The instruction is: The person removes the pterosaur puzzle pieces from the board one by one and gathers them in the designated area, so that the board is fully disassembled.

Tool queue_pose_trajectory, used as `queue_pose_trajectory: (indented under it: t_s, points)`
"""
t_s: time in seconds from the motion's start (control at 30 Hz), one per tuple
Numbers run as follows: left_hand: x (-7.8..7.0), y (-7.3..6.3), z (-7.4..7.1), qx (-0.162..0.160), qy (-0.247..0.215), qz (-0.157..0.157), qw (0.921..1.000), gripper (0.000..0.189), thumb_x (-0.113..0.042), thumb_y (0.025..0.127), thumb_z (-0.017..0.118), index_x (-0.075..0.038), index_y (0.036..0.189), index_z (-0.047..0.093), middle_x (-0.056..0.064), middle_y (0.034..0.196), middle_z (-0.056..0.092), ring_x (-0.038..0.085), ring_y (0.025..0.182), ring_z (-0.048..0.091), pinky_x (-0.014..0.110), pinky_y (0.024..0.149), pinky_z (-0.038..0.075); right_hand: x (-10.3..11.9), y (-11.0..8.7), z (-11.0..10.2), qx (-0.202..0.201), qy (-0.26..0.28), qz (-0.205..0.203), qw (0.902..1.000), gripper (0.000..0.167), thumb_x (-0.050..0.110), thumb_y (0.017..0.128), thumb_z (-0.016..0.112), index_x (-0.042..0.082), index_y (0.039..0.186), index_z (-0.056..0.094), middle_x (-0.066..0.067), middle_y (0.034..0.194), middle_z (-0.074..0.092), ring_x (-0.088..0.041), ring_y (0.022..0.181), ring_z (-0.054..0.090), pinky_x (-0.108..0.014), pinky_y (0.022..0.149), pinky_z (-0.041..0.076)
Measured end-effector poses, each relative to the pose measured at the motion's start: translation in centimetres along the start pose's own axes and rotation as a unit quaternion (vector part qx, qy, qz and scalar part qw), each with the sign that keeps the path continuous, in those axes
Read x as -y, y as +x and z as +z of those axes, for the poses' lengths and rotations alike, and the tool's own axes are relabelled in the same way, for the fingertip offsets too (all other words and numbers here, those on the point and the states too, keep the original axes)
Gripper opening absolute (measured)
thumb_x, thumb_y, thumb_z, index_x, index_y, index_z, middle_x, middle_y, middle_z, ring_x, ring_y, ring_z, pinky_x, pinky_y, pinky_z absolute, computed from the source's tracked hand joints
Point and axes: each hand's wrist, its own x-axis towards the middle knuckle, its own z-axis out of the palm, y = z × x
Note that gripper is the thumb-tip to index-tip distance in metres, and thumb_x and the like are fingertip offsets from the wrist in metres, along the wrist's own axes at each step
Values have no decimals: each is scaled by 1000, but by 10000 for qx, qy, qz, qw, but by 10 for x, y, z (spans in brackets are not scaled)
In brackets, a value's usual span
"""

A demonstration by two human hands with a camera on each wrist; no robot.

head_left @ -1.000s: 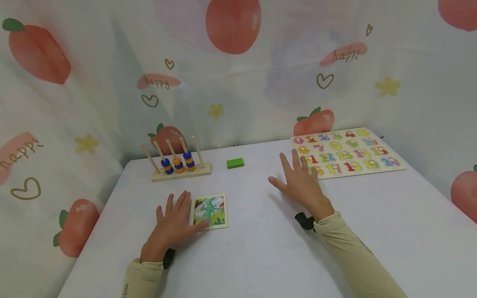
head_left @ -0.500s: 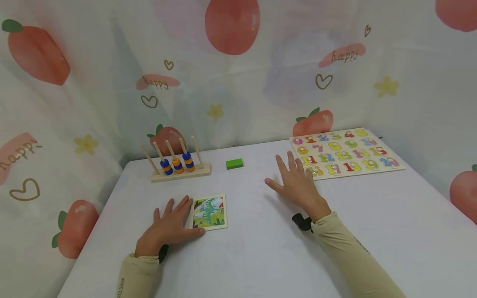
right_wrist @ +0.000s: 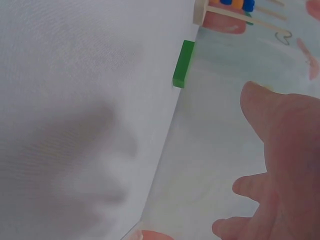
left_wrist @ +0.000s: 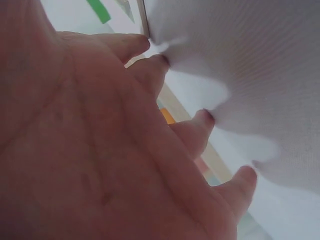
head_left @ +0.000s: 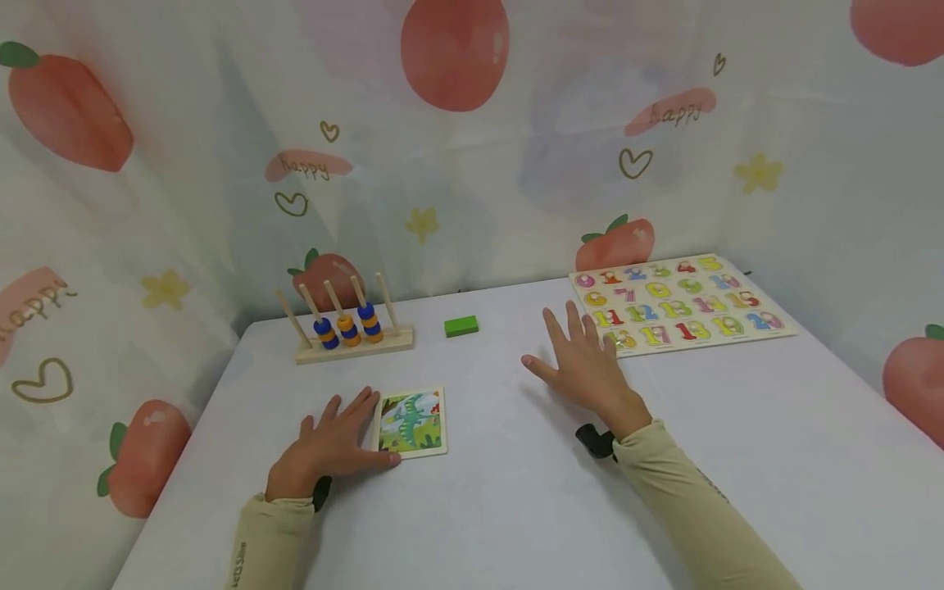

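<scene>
A small square picture board (head_left: 410, 422) showing a green dinosaur lies flat on the table, left of the middle. At its left side is my left hand (head_left: 328, 447), fingers spread, the index near the far left corner and the thumb at the near edge. In the left wrist view the fingertips (left_wrist: 204, 117) of this hand meet the white cloth, and a thin board edge shows by the uppermost one. Fingers spread, my right hand (head_left: 590, 369) hovers above the table with its shadow below, holding nothing. Nearest to it is a wooden number puzzle board (head_left: 674, 332), partly behind its fingertips.
At the back left stands a wooden peg rack (head_left: 354, 351) with blue and orange beads on three of its pegs. A green block (head_left: 460, 326) lies near the back middle of the white table (head_left: 487, 508). Behind hangs a fruit-print curtain (head_left: 472, 180).
My left hand has shifted slightly left, its thumb sliding off the picture to the board's near edge. My right hand has drifted a little left. The whole head view has shifted slightly.
</scene>
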Motion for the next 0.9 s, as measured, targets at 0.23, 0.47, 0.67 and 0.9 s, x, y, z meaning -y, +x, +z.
queue_pose_trajectory:
  t_s: [0.23,0.47,0.67,0.9]
  points:
    - [0,-1,-2,46,-1,-24,10000,117,-66,83,83,-11,171,28,13,178,19,56,158,9,83,116,10,3,3,4,-27,-22,-16,10000,90,54,105,63,4,170,24,-32,174,7,-58,157,8,-81,118,11]
    - [2,-1,0,10,-61,-14,10000,118,-67,82,83,-12,171,28,12,178,20,55,158,9,83,116,10,13,5,11,-71,-149,-258,9995,88,53,105,64,5,169,28,-31,174,13,-56,157,15,-81,116,17]
    - [4,-1,1,-18,-72,37,10000,117,-67,83,82,-14,171,28,10,178,19,54,159,9,82,117,11,31,9,18,542,387,-675,9955,86,51,106,63,7,171,25,-29,175,10,-54,158,14,-77,120,18]
    - [3,-1,1,-35,-57,45,10000,116,-67,83,82,-13,171,28,11,178,19,54,159,9,82,117,10,55,13,26,854,448,-1343,9862,81,47,107,65,8,170,29,-27,174,18,-49,157,24,-71,120,28]
